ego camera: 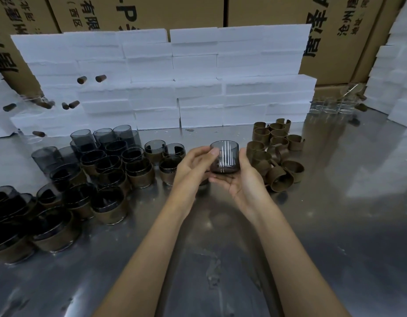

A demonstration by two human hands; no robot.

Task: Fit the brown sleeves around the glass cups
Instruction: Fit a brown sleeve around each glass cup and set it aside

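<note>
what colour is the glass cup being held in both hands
Smoky grey, see-through glass cup with bright white vertical reflection streaks; seen in the head view.

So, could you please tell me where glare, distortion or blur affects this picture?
Head view: white streaks of glare cross the smoky grey glass cup held between the left hand and right hand; the shiny metal table reflects broad pale patches; wide-angle distortion bows the white foam blocks; the clear glasses at far right look soft.

I see 1 smoky glass cup (224, 159) upright, bare of any sleeve, loose brown sleeves (278, 154) heaped at right, sleeved cups (111, 179) crowded at left, some stacked.
</note>
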